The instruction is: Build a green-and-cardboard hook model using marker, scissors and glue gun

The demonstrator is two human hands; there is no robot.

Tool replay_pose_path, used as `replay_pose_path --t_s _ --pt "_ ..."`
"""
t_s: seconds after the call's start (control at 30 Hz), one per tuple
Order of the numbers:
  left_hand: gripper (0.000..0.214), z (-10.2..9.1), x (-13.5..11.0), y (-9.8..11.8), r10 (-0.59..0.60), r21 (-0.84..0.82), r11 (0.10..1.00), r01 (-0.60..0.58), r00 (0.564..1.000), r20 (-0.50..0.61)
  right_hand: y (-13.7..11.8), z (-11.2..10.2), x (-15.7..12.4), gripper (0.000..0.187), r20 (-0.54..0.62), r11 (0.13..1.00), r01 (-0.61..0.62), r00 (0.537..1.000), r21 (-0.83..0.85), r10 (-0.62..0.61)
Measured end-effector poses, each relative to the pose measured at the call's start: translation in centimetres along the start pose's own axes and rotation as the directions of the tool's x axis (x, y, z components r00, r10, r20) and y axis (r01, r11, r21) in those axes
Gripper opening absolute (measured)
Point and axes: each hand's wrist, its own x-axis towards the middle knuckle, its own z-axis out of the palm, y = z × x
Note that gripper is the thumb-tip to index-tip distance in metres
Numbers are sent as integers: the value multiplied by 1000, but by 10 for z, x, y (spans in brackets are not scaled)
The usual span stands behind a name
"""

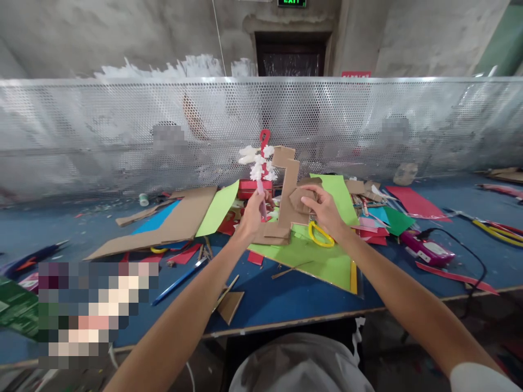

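My left hand [254,213] is closed around a thin pale-pink stick [261,190]. White flower-like pieces [259,163] cluster at its top, with a red curled strip [265,139] rising behind them. To the right stands a stepped cardboard cutout [288,182], upright on a flat cardboard foot [272,235]. My right hand [322,209] pinches a small many-sided cardboard piece [300,202] in front of this cutout; whether the two are joined, I cannot tell. Just below my right hand lies a yellow scissor-like handle [321,235] on light green sheets [314,267].
Cardboard offcuts [163,223] and a blue pen [180,280] lie on the left. On the right are a purple box-shaped device [427,249] with a black cord, a red sheet [417,202] and yellow-handled pliers [494,231]. A perforated metal panel [220,125] closes the table's back.
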Motion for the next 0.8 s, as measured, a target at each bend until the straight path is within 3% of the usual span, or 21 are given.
replay_pose_path --t_s 0.1,0.2,0.43,0.6,0.8 --pt "39 -9 3 7 36 -86 996 -33 999 31 0 -3 2 42 -13 996 -49 999 71 50" --pt "35 -11 0 16 161 -47 986 -158 984 71 0 -3 3 42 -16 998 -28 999 60 29" --pt "20 -4 -10 27 387 71 911 -407 900 200 1 -5 2 35 -61 982 119 990 -147 -129" --pt "15 -3 -13 22 320 132 919 -372 898 302 -7 -2 -1 35 -82 958 163 979 -236 -187" --pt "19 -3 -15 19 258 163 937 -309 927 272 -11 0 -3 27 -69 923 233 962 -305 -265"
